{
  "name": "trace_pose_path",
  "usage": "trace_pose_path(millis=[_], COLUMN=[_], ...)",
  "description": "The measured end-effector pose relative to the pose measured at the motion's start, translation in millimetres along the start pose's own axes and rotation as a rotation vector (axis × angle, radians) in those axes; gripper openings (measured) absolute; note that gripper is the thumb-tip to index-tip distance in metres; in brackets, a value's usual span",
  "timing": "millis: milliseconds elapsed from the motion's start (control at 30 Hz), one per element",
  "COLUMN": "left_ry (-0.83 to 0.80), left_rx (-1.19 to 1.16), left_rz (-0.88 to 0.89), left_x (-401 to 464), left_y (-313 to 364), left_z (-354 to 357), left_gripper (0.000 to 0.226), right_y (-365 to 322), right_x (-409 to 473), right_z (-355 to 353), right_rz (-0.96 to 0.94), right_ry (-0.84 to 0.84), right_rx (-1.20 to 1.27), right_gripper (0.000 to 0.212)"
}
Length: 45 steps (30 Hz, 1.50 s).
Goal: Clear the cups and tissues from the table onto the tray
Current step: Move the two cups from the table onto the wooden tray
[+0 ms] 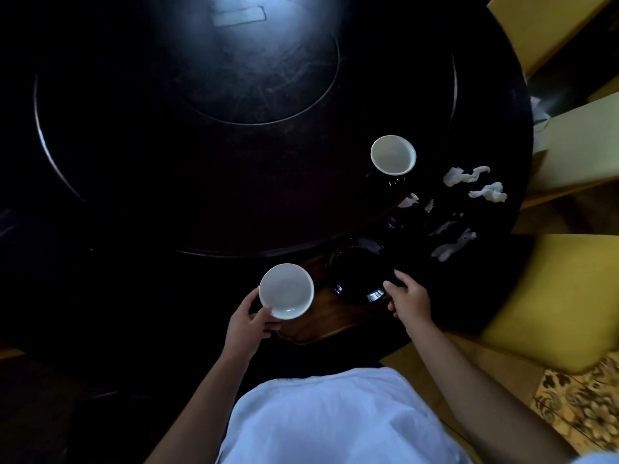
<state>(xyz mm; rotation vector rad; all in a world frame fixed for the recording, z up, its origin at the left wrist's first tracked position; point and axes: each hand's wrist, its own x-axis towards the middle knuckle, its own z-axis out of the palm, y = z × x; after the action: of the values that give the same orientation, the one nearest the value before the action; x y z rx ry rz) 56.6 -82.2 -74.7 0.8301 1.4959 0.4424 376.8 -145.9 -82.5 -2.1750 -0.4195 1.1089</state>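
Note:
My left hand [252,315] grips a white cup [286,291] by its near side, over the left end of a brown wooden tray [318,324] at the table's near edge. My right hand [409,298] rests on the right end of the tray, its fingers touching a dark glossy dish [360,274] that lies on it; whether it grips the tray or the dish I cannot tell. A second white cup [393,154] stands upright on the dark round table [234,212] to the far right. Several crumpled white tissues [465,175] lie scattered right of that cup.
The table carries a large raised turntable [167,128] in its middle, with a pale flat strip [238,15] at the far side. Yellow upholstered chairs [556,296] crowd the table's right edge. Much of the scene is very dark.

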Motion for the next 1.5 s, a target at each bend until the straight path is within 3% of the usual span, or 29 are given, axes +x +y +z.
trace_pose_path(millis=[267,400,567,700,833,1000,1233,1500], left_ry=[-0.011,0.181,0.445,0.414,0.370,0.317,0.338,0.364], left_rx=[0.032,0.213,0.470,0.757,1.012,1.216,1.243,1.249], left_rz=[-0.021,0.036,0.291,0.596,0.705,0.617,0.521,0.514], left_x=[0.8,6.3,18.8,53.0,96.7,143.2,160.7,168.9], left_y=[3.2,14.2,55.9,91.8,116.8,133.1,125.8,119.1], left_z=[-7.1,-17.7,-35.3,-30.7,-18.7,-11.6,-4.6,-6.7], left_gripper=[0.041,0.036,0.029,0.038,0.060,0.070,0.075,0.074], right_y=[-7.5,-24.3,-70.6,-114.0,-151.7,-174.1,-175.2,-171.4], right_x=[3.2,3.7,25.7,58.0,87.3,104.3,116.4,122.3], right_z=[-2.3,-11.5,-28.2,-30.1,-25.6,-16.3,-20.3,-11.5], right_rz=[-0.051,-0.094,-0.175,-0.217,-0.195,-0.172,-0.089,-0.093], right_ry=[0.008,0.047,0.096,0.141,0.146,0.102,0.039,-0.010], right_rx=[-0.138,-0.226,-0.186,-0.119,-0.111,-0.079,0.031,0.048], right_gripper=[0.042,0.041,0.045,0.055,0.067,0.041,0.020,0.026])
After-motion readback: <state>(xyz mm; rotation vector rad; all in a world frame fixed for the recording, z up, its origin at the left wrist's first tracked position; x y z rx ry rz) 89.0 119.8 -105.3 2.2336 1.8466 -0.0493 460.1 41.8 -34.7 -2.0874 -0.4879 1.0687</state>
